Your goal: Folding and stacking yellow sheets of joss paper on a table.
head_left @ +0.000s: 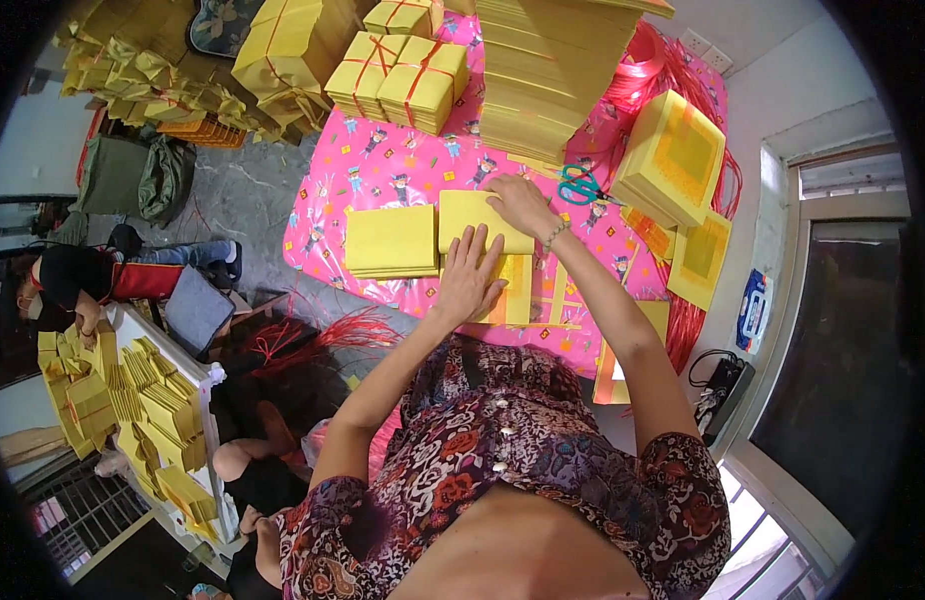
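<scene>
Floral blouse (463,455) nearest; left hand (470,283) and right hand (524,208) lie unclenched, gripping nothing, atop rectangular, matte yellow paper (461,208).

Pink-covered table (313,225), printed figures: 12 o'clock. Floor (258,190), grey, marbled: 10 o'clock. White wall (773,60), with paired socket plates (705,48): between 1 and 2 o'clock. Dark pane (833,370), pale frame: 3 o'clock. Barred opening (773,540), brightly lit: 4 o'clock. White table (216,440), barred window (83,515): 8 o'clock.

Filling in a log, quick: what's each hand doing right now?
Left hand: open, palm down on the yellow paper.
Right hand: at the paper's far edge; whether it grips cannot be told.
</scene>
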Available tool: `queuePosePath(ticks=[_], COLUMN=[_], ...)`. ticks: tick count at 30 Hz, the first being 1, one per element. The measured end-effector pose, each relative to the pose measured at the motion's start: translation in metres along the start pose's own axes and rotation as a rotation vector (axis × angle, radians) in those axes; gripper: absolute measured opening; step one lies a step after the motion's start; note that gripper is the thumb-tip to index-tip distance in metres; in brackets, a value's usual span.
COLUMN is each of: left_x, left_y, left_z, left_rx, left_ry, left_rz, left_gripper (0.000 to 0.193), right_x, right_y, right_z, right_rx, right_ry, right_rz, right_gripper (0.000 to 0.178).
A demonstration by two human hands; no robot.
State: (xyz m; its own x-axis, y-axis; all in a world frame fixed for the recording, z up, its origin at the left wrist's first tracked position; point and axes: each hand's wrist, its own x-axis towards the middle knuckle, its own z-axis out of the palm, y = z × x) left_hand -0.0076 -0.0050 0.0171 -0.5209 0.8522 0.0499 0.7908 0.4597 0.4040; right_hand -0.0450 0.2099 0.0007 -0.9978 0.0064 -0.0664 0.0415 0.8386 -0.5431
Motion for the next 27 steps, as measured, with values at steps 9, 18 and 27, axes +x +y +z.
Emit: queuePosePath(ticks=[9, 18, 27], left_x=[0.0, -0.002, -0.001], left_y=[0.0, -0.008, -0.012], left_z=[0.0, 0.009, 0.015], left_rx=[-0.012, -0.013, -0.03], left_ry=[-0.014, -0.001, -0.064], left_rz=[0.003, 0.022, 0.009], left_gripper=[0.079, 0.077, 0.089], right_x=[-0.003, -0.004, -0.035], right_y=[-0.002, -0.007, -0.029], right_z=[0.001, 0.005, -0.005], right_rx=[0.017, -0.02, 0.018], right_ry=[0.03, 0.083, 0.458], right_rz=[-0.007, -0.016, -0.025], right_gripper=[0.025, 0.024, 0.018])
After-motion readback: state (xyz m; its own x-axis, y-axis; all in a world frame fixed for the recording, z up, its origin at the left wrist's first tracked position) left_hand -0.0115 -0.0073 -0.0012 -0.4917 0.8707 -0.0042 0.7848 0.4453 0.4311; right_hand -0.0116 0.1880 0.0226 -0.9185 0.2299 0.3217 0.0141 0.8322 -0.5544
